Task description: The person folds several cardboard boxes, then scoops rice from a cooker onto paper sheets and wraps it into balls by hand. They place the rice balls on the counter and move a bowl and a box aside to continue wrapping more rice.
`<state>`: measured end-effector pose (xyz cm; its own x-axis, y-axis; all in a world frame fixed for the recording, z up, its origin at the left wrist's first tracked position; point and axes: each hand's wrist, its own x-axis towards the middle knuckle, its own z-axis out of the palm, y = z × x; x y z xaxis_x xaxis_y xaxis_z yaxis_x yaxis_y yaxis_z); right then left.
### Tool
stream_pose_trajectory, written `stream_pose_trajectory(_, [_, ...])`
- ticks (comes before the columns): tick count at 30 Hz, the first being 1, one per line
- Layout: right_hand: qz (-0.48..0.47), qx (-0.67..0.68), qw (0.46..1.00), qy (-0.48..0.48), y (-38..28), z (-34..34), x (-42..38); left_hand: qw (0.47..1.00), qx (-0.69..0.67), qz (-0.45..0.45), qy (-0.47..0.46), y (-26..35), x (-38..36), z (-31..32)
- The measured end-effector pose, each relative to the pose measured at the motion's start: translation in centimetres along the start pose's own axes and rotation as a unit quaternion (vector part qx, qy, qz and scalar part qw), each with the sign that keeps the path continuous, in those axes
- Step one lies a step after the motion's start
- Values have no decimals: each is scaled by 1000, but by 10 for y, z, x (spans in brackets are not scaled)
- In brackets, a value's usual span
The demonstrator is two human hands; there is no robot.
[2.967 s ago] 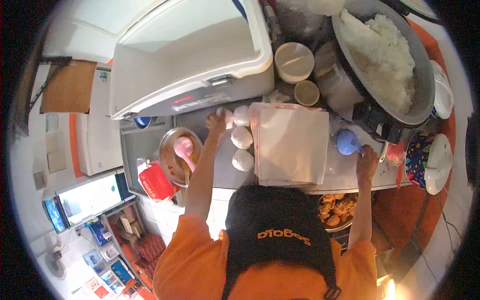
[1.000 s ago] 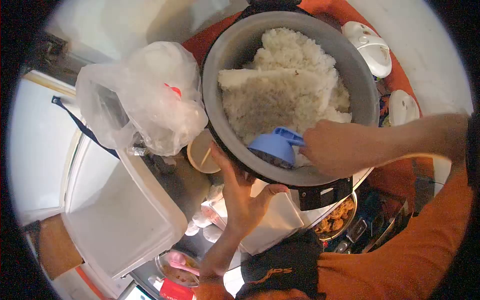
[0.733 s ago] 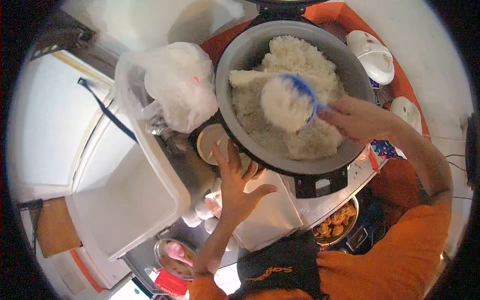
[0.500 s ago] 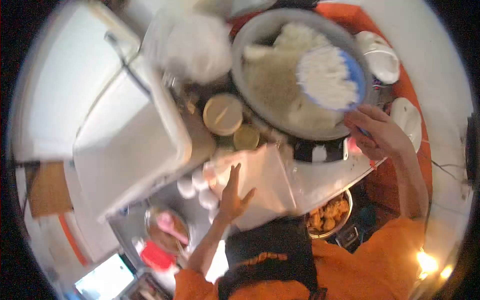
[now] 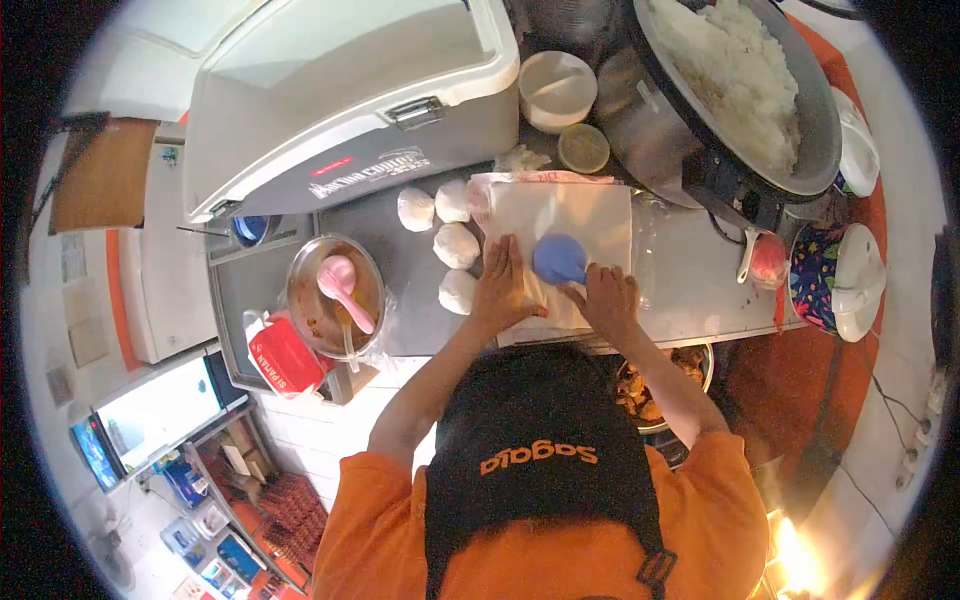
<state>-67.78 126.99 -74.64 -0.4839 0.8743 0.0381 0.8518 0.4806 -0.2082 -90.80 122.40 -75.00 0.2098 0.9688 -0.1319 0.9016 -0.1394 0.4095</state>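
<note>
My right hand [image 5: 607,300] grips a blue rice scoop [image 5: 559,260], its rounded back facing up, over a stack of brown wrapping paper [image 5: 610,215]. Whatever lies beneath the scoop is hidden. Flat on the left edge of the paper, my left hand [image 5: 503,290] is open with its thumb spread. Several round white wrapped bundles [image 5: 456,246] sit just left of the paper. At the upper right, a large pot [image 5: 822,150] holds a heap of white rice [image 5: 735,75].
A cooler box [image 5: 400,150] stands behind on the left. Left of the bundles is a metal bowl [image 5: 300,290] with a pink ladle [image 5: 340,275], beside a red packet [image 5: 285,355]. Fried pieces fill a bowl [image 5: 650,385] below the counter's edge. A floral container [image 5: 815,270] stands right.
The scoop, heaped with rice over the pot before, has come down to the paper and turned over. My left hand has settled onto the paper. The view has shifted.
</note>
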Motion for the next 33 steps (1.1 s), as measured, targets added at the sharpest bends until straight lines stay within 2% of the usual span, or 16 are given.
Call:
stream_pose_trajectory(2, [57,7,978,-200,-8,0,22,1000,0,6,-2,0,-1,1])
stream_pose_trajectory(5, [94,59,987,-112,-19,-8,30,1000,10,-11,-20,1,4,-3])
stream_pose_trajectory(8, [145,76,984,-66,-21,-17,16,1000,9,-9,-21,-1,2,2])
stream_pose_trajectory(9, [190,116,974,-27,-11,-27,9,1000,9,-6,-20,-4,-1,2])
stream_pose_trajectory(11, [272,-3,958,87,49,-6,-17,999,38,15,-14,2,-16,-16])
stream_pose_trajectory(13, [307,-39,951,6,92,-49,-22,997,55,37,-31,6,-34,-17])
stream_pose_trajectory(15, [307,-11,951,-34,146,-30,-39,994,63,64,-59,2,-45,3])
stream_pose_trajectory(18, [200,20,977,69,152,-33,-44,985,106,134,32,-20,-59,57])
stream_pose_trajectory(20, [130,13,977,168,123,-33,-44,976,86,188,72,-16,-65,43])
stream_pose_trajectory(22, [3,43,993,109,77,-31,-45,964,105,227,86,-16,-70,39])
stream_pose_trajectory(23, [-88,71,994,-2,54,-31,-49,958,132,241,80,-17,-71,45])
stream_pose_trajectory(24, [-168,92,981,-25,35,-27,-50,951,159,255,73,-19,-72,51])
stream_pose_trajectory(25, [-248,112,961,-47,25,-22,-51,961,132,238,51,-21,-71,59])
stream_pose_trajectory(28, [-324,28,939,-108,29,-11,-43,983,43,177,9,-22,-65,57])
stream_pose_trajectory(31, [-224,169,954,-109,26,-21,-27,991,-30,131,18,-22,-67,45])
stream_pose_trajectory(33, [-299,110,946,-60,28,-6,-30,989,-39,137,47,-22,-59,39])
